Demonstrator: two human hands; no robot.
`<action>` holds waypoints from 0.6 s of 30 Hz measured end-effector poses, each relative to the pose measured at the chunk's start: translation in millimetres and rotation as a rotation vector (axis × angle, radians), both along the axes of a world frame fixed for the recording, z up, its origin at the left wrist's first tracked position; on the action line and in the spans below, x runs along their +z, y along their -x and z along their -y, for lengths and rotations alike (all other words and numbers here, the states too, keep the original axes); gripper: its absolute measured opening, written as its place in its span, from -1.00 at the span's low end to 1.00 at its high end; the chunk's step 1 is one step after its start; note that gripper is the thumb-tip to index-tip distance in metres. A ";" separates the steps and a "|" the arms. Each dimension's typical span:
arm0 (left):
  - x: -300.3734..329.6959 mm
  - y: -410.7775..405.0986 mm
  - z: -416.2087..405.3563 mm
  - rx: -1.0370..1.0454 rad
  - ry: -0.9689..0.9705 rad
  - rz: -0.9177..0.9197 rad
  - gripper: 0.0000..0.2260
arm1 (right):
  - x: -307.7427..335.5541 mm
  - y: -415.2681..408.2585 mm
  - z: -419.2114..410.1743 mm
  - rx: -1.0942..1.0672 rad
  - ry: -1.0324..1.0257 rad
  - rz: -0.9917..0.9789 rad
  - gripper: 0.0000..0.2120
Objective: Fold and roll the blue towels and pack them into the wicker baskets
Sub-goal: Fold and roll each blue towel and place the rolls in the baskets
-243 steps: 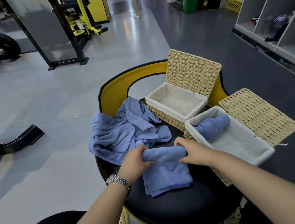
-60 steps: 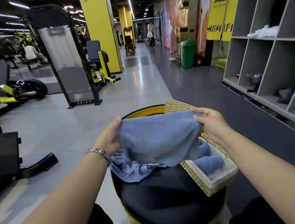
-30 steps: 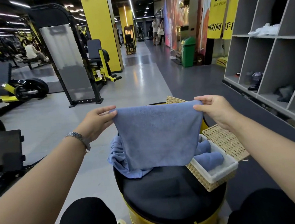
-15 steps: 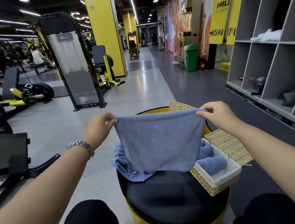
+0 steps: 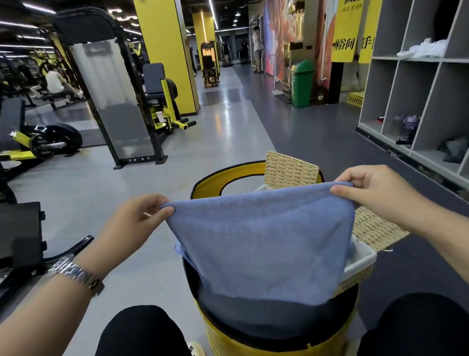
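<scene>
A blue towel hangs spread out in the air above the round black seat. My left hand pinches its top left corner and my right hand pinches its top right corner. The towel hides most of both wicker baskets. Above its top edge shows the raised lid of the far basket. At the right peek out the near basket's white-lined rim and its open lid. A sliver of the loose blue towel pile shows at the left edge.
The seat tops a yellow drum-shaped stool between my knees. A black bench stands to the left, with gym machines behind it. Grey cubby shelves line the right wall. Open floor lies ahead.
The towel is lowered slightly and stretched wider between my hands, and it now covers the rolled towel in the near basket. The camera has tilted a little downward.
</scene>
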State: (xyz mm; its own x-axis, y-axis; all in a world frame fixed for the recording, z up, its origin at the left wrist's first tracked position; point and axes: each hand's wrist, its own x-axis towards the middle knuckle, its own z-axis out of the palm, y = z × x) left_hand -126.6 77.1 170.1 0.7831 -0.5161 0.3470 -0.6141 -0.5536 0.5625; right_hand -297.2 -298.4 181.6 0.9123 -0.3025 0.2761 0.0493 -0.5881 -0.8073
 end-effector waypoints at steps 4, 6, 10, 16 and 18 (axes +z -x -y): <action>-14.2 -11.5 -2.7 -0.038 -0.014 -0.066 -0.84 | -6.5 -8.3 7.7 0.028 -0.091 -0.119 -0.92; -30.1 -25.8 0.0 -0.027 -0.047 -0.110 -0.88 | -22.1 -23.7 12.9 0.020 -0.097 -0.193 -0.92; -75.1 -63.7 15.3 0.002 -0.136 -0.162 -0.92 | -76.7 -67.4 26.2 0.019 -0.142 -0.335 -0.91; -142.5 -128.0 50.9 0.043 -0.287 -0.195 -0.74 | -161.1 -151.1 47.5 -0.024 -0.180 -0.457 -0.94; -157.4 -148.9 60.8 0.067 -0.314 -0.213 -0.73 | -181.8 -177.7 53.5 -0.053 -0.141 -0.451 -0.93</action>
State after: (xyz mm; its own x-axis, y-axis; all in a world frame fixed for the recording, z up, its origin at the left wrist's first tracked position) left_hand 22.3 16.3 12.7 0.8561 -0.5168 0.0062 -0.4586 -0.7540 0.4703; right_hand -119.5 -351.9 -0.2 0.9139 -0.3581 -0.1909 -0.3515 -0.4633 -0.8136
